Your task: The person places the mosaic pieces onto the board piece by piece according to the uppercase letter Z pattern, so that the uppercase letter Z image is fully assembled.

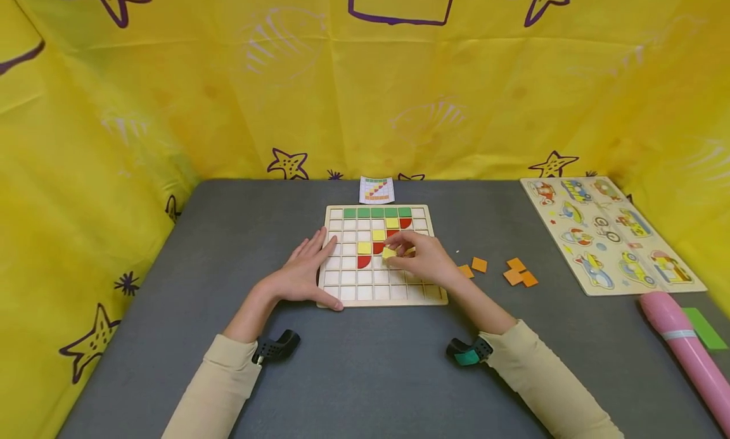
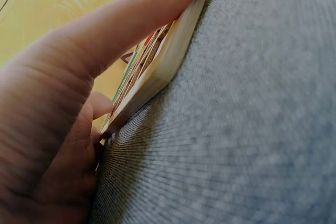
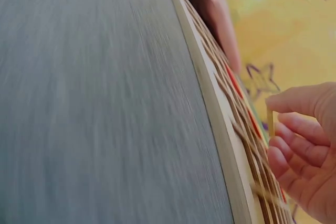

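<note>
Tile pinched in right hand.

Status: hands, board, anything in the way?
Left hand on left edge of grid board. Right hand pinching yellow tile over board. No obstruction visible; orange tiles lie to board's right.

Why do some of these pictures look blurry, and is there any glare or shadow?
Head view: evenly lit, the board and its coloured tiles clear enough to tell apart; left wrist view: the table looks soft, with dark shadow beside the board; right wrist view: the table is streaked, perhaps from motion, and pale glare shows on the yellow curtain.
</note>
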A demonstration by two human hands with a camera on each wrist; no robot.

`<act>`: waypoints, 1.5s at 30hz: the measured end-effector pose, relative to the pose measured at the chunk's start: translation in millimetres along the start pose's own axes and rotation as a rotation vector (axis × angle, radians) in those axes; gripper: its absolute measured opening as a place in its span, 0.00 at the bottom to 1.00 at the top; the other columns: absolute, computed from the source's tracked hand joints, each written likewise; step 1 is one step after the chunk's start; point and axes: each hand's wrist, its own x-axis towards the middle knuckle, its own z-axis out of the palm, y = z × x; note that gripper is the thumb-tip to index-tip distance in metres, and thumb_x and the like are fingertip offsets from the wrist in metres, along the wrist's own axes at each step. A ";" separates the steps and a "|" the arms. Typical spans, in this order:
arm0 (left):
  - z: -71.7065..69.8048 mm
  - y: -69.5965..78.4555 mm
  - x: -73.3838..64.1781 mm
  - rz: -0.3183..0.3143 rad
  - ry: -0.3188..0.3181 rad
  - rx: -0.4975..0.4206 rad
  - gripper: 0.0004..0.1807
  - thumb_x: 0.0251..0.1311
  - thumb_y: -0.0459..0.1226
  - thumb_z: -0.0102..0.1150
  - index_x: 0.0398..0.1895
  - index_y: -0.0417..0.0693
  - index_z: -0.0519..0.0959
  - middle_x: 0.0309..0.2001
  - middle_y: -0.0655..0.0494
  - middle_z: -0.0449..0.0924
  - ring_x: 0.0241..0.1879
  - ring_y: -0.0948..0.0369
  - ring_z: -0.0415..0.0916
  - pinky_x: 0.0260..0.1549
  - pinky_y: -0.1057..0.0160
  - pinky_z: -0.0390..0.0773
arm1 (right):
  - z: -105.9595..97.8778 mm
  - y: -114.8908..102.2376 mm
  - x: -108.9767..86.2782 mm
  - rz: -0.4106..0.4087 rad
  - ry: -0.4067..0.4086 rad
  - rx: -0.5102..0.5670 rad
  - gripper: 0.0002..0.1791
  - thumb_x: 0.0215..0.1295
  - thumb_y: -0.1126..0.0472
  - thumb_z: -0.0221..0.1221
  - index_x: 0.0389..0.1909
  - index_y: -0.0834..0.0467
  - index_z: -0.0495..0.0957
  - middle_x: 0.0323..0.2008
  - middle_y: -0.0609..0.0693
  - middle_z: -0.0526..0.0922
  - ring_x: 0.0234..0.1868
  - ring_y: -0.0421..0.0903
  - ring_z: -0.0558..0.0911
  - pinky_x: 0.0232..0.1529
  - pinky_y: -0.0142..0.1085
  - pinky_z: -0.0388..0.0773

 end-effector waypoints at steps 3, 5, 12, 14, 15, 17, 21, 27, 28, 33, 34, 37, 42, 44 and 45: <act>0.0 0.7 0.5 0.000 0.002 -0.006 0.74 0.35 0.66 0.74 0.78 0.42 0.41 0.77 0.42 0.25 0.76 0.51 0.25 0.70 0.46 0.35 | 13.8 -9.8 6.2 -0.044 -0.040 0.009 0.16 0.56 0.61 0.70 0.46 0.59 0.82 0.37 0.48 0.83 0.37 0.43 0.78 0.40 0.37 0.75; -0.1 1.3 0.4 0.001 0.002 -0.006 0.74 0.35 0.66 0.73 0.78 0.42 0.41 0.77 0.42 0.25 0.76 0.51 0.25 0.70 0.46 0.35 | 21.8 -15.8 10.4 -0.071 -0.062 0.000 0.15 0.56 0.61 0.70 0.45 0.58 0.82 0.35 0.47 0.83 0.36 0.42 0.78 0.39 0.36 0.75; -0.3 2.3 -1.4 0.001 0.003 -0.015 0.73 0.36 0.65 0.74 0.78 0.44 0.41 0.77 0.44 0.25 0.76 0.52 0.24 0.70 0.47 0.34 | 41.9 -29.3 24.4 -0.168 -0.097 -0.095 0.14 0.56 0.62 0.70 0.44 0.59 0.82 0.31 0.47 0.81 0.32 0.42 0.75 0.35 0.33 0.74; 0.1 1.7 -1.9 0.004 0.005 -0.015 0.73 0.36 0.65 0.74 0.78 0.44 0.41 0.77 0.44 0.25 0.76 0.52 0.24 0.70 0.47 0.34 | 45.2 -32.1 26.5 -0.176 -0.106 -0.108 0.14 0.56 0.63 0.70 0.44 0.59 0.82 0.32 0.48 0.81 0.32 0.43 0.75 0.35 0.33 0.74; 0.2 1.5 -2.0 0.005 0.006 -0.015 0.73 0.36 0.65 0.74 0.78 0.44 0.41 0.77 0.44 0.25 0.76 0.53 0.24 0.70 0.47 0.34 | 46.5 -33.0 27.3 -0.174 -0.109 -0.112 0.14 0.57 0.63 0.70 0.44 0.59 0.82 0.32 0.48 0.80 0.32 0.43 0.75 0.36 0.33 0.74; 0.7 1.4 -1.7 0.006 0.003 -0.014 0.73 0.36 0.65 0.74 0.78 0.44 0.41 0.77 0.44 0.25 0.76 0.53 0.24 0.70 0.47 0.34 | 48.2 -34.0 28.2 -0.161 -0.114 -0.106 0.14 0.57 0.64 0.69 0.45 0.59 0.82 0.33 0.49 0.81 0.33 0.43 0.75 0.37 0.33 0.74; 0.9 1.3 -1.7 0.010 0.004 -0.014 0.73 0.36 0.65 0.74 0.78 0.43 0.41 0.77 0.44 0.25 0.76 0.52 0.24 0.70 0.47 0.34 | 49.0 -33.9 28.7 -0.131 -0.114 -0.069 0.13 0.58 0.65 0.68 0.45 0.59 0.82 0.37 0.49 0.82 0.36 0.43 0.77 0.41 0.33 0.76; 0.9 0.8 -1.9 0.004 0.005 -0.010 0.74 0.36 0.65 0.74 0.78 0.43 0.40 0.77 0.44 0.25 0.76 0.53 0.24 0.70 0.48 0.34 | 44.1 -31.3 23.3 -0.089 -0.120 0.036 0.11 0.64 0.65 0.62 0.47 0.59 0.82 0.43 0.49 0.84 0.43 0.43 0.81 0.49 0.36 0.77; 0.9 0.6 -1.9 0.003 0.006 -0.011 0.74 0.36 0.65 0.74 0.78 0.43 0.39 0.77 0.44 0.25 0.76 0.52 0.24 0.70 0.47 0.34 | 42.0 -30.2 21.6 -0.084 -0.118 0.047 0.11 0.65 0.65 0.61 0.47 0.59 0.82 0.43 0.49 0.84 0.43 0.42 0.81 0.50 0.37 0.77; 0.8 0.2 -1.0 0.002 0.012 -0.020 0.74 0.35 0.65 0.74 0.78 0.42 0.39 0.77 0.44 0.26 0.76 0.52 0.25 0.70 0.47 0.35 | 24.2 -19.2 7.6 -0.077 -0.077 0.040 0.08 0.66 0.63 0.60 0.44 0.57 0.84 0.37 0.45 0.84 0.39 0.42 0.80 0.47 0.37 0.78; 0.9 0.3 -0.7 0.000 0.010 -0.022 0.75 0.35 0.65 0.74 0.78 0.43 0.39 0.77 0.44 0.26 0.76 0.52 0.25 0.70 0.47 0.35 | 19.2 -16.2 3.7 -0.078 -0.068 0.030 0.07 0.66 0.62 0.61 0.43 0.57 0.84 0.36 0.44 0.84 0.38 0.42 0.79 0.45 0.37 0.78; 1.1 0.3 -0.3 -0.009 0.008 -0.025 0.75 0.34 0.65 0.75 0.78 0.43 0.39 0.78 0.45 0.26 0.76 0.53 0.25 0.70 0.48 0.35 | 1.7 -6.2 -10.1 -0.081 -0.048 -0.013 0.06 0.66 0.61 0.62 0.40 0.55 0.85 0.33 0.42 0.83 0.36 0.42 0.77 0.42 0.36 0.77; 2.2 -1.6 1.1 -0.016 0.009 -0.013 0.76 0.34 0.65 0.74 0.78 0.43 0.38 0.78 0.45 0.25 0.76 0.53 0.25 0.70 0.48 0.35 | -32.3 16.9 -36.1 -0.096 -0.010 -0.136 0.02 0.63 0.62 0.64 0.36 0.53 0.84 0.29 0.40 0.81 0.32 0.41 0.77 0.36 0.35 0.76; 2.8 -2.4 1.6 -0.016 0.009 -0.008 0.76 0.34 0.66 0.74 0.78 0.43 0.38 0.78 0.45 0.25 0.76 0.53 0.24 0.70 0.48 0.35 | -45.4 27.2 -46.5 -0.099 0.014 -0.190 0.02 0.62 0.63 0.66 0.35 0.53 0.84 0.30 0.40 0.82 0.32 0.41 0.78 0.35 0.36 0.77; 3.0 -2.6 1.9 -0.015 0.010 -0.009 0.76 0.34 0.66 0.74 0.78 0.43 0.38 0.78 0.45 0.25 0.76 0.53 0.24 0.70 0.48 0.35 | -51.6 32.2 -51.4 -0.103 0.029 -0.220 0.02 0.61 0.63 0.66 0.34 0.53 0.84 0.30 0.40 0.82 0.32 0.42 0.77 0.36 0.37 0.76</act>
